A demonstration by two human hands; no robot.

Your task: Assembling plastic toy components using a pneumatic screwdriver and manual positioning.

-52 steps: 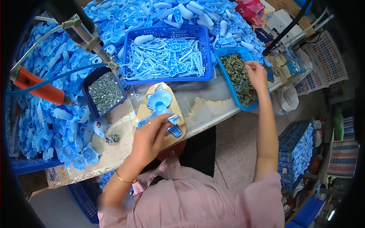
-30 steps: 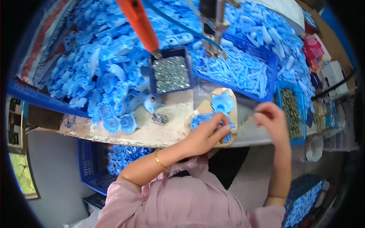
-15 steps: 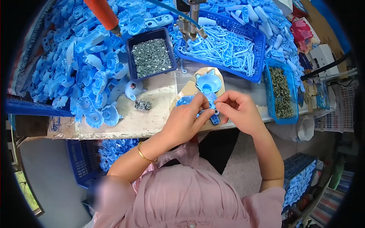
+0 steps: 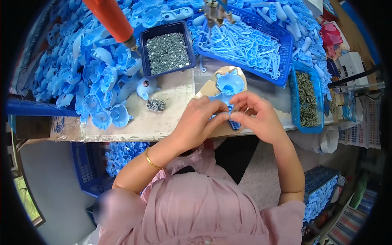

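Both forearms come in from the lower edge and meet over the near edge of the surface (image 4: 163, 122), elbows bent and wrists angled toward each other. The left hand (image 4: 200, 122) lies palm down, a gold bangle (image 4: 152, 160) on its wrist, its fingers (image 4: 218, 118) curled and pinched onto the blue plastic part (image 4: 227, 87) that sits on a tan block (image 4: 209, 87) just in front of the person. The right hand (image 4: 257, 116) faces it from the other side, thumb and forefinger closed on the lower end of the same part, the fingertips of both hands nearly touching. The round upper half of the part shows clearly above the knuckles; its lower half is mostly covered by the two hands, so exactly what the fingers squeeze between them is hard to make out. Beyond it stand a dark tray of small metal pieces (image 4: 168, 49), a blue basket of thin blue pieces (image 4: 249, 41) and, to the right, a narrow blue bin of dark bits (image 4: 307, 98). A heap of blue shells (image 4: 94, 69) fills the left side. An orange tool (image 4: 110, 18) hangs overhead, cut off at the top.
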